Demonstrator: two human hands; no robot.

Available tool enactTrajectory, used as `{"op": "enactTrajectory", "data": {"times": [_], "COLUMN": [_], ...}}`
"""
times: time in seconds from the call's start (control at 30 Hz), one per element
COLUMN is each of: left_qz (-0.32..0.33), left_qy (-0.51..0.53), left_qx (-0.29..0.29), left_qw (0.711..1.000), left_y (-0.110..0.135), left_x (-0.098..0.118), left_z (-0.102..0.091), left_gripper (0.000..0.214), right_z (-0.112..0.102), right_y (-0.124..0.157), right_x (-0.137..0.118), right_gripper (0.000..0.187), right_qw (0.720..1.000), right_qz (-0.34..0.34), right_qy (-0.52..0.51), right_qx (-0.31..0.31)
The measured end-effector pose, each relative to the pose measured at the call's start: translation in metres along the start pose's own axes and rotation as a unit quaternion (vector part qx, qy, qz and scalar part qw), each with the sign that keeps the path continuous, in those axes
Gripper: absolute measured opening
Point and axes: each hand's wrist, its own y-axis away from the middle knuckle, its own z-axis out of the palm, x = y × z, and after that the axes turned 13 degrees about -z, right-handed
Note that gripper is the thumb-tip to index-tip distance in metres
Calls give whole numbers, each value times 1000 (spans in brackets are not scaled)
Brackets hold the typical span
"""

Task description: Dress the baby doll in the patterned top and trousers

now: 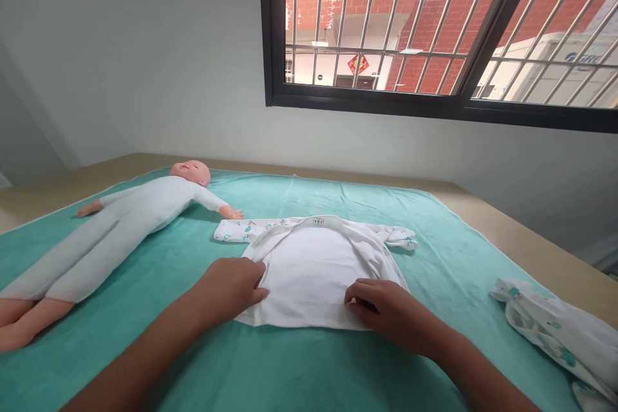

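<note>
A white baby shirt (313, 267) with small green prints lies opened out flat on the teal blanket (338, 367), sleeves spread to both sides. My left hand (232, 286) rests on the shirt's lower left edge, its fingers together and curled at the hem. On the lower right edge my right hand (383, 309) has its fingers bent inward, pinching the cloth. A baby doll (120, 219) in a white body suit lies on its back to the left, one arm reaching toward the shirt's left sleeve.
A second crumpled printed garment (555, 328) lies at the blanket's right edge. The blanket covers a beige table (531, 238) standing against a white wall. A barred window (434, 26) is above, with brick buildings outside.
</note>
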Motion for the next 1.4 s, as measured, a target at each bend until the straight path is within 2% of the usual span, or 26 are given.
{"op": "enactTrajectory", "data": {"times": [0.13, 0.2, 0.5, 0.7, 0.77, 0.83, 0.9, 0.97, 1.07, 1.13, 1.23, 1.33, 1.4], "left_qz": [67, 75, 85, 109, 121, 121, 105, 86, 97, 144, 214, 238, 244], "left_qy": [61, 59, 35, 45, 63, 73, 70, 72, 116, 155, 164, 133, 118], "left_qx": [-98, -131, -85, -97, -110, -110, -75, -4, 100, 130, 115, 59, 27], "left_qw": [991, 987, 992, 988, 985, 984, 989, 994, 983, 969, 956, 960, 962], "left_y": [13, 18, 20, 20, 18, 15, 12, 8, 3, 1, 0, -1, -2], "left_x": [4, 5, -2, -9, -12, -12, -8, 1, 16, 24, 31, 34, 33], "left_z": [-8, -10, -10, -9, -9, -10, -10, -10, -3, 5, 18, 28, 33], "left_gripper": [28, 28, 10, 11, 19, 38, 52, 54, 40, 29, 33, 50, 56], "right_z": [-1, -1, -1, -3, -1, 0, 0, -3, -10, -13, -11, -7, -7], "right_y": [1, 2, 0, 1, 2, 2, 3, 4, 9, 12, 15, 15, 17], "right_x": [1, 2, 2, 1, 2, 4, 9, 16, 31, 42, 52, 53, 50], "right_gripper": [18, 16, 19, 19, 18, 17, 19, 22, 28, 34, 45, 47, 46], "right_qw": [1000, 1000, 999, 999, 999, 999, 998, 992, 973, 967, 975, 987, 988], "right_qz": [7, 17, 31, 25, 21, 18, 20, 34, 75, 105, 136, 130, 128], "right_qy": [1, -1, 0, -7, -10, -25, -48, -70, -76, -55, 13, 68, 79], "right_qx": [-11, -24, -36, -32, -29, -15, 30, 103, 203, 225, 173, 72, 29]}}
